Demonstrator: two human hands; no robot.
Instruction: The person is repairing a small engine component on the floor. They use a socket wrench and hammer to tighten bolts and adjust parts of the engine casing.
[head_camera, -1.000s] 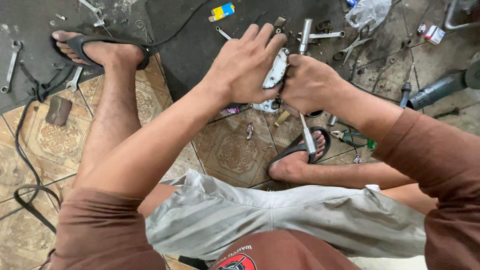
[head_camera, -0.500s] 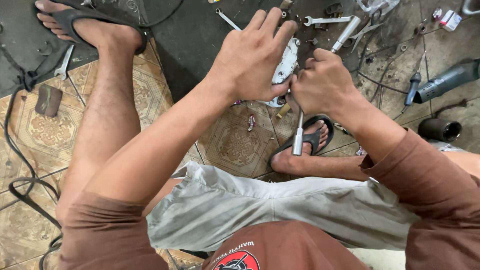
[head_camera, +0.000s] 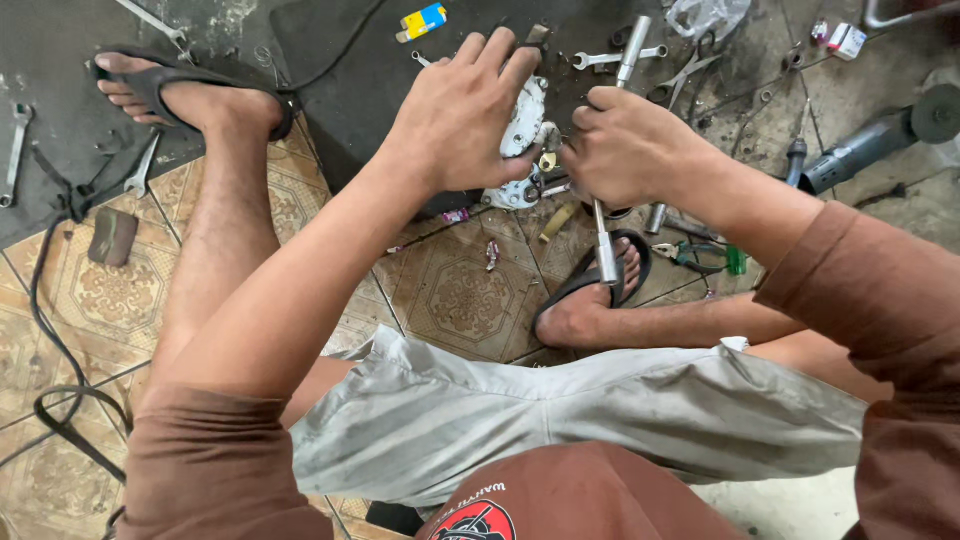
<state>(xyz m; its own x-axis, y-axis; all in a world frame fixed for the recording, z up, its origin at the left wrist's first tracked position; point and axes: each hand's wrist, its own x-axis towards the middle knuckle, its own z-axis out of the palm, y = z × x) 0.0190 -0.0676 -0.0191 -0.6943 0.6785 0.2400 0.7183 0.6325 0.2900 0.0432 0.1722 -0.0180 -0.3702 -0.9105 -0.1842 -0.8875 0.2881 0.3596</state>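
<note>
The left hand (head_camera: 460, 115) presses flat on a metal part (head_camera: 522, 130) above the floor tiles, holding it steady. The right hand (head_camera: 630, 150) squeezes a long wrench (head_camera: 603, 245), turning a bolt. Next comes another firm turn.

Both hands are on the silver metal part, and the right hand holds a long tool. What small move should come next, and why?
Probably a small turn of the metal wrench with the right hand, while the left hand presses down to steady the silver metal part. The wrench head seems to meet the part, though the hands hide the exact joint.
</note>
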